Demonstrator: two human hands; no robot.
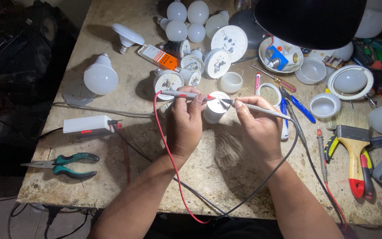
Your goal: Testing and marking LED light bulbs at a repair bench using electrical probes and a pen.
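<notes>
Probing: I hold two test probes with their tips meeting over the open top of a white bulb housing [215, 108], which stands upright on the workbench [124, 177] between my hands.
Bulb housing: it sits just beyond my fingertips, partly hidden by my left hand; whether my fingers touch it I cannot tell.
Left hand: my left hand [183, 121] is clenched around the red probe [186, 94], pinched near the top of the fingers, its red tip pointing right toward the housing.
Right hand: my right hand [257, 128] grips the black probe [255, 107] like a pen, its tip pointing left onto the housing's top.
Leads: the red lead [166, 150] drops from the left probe and curves down past my wrist to the bench edge; the black lead [273, 170] runs from the right probe down along my right forearm.
Behind the housing: an opened bulb with its round board showing [167, 81] lies just beyond my left hand, with more opened bulbs and white globes further back, and an orange and white box [158, 56] among them.
Left side: a small white meter box with a red display [87, 125] lies near my left forearm; green-handled pliers [65, 164] lie well apart, near the bench corner; a large white bulb [100, 76] lies beyond them.
Right side: a paintbrush with a yellow and red handle [352, 152], screwdrivers and white bulb covers lie well apart from my right hand.
Above: a black lamp shade [310, 20] hangs over the far side.
</notes>
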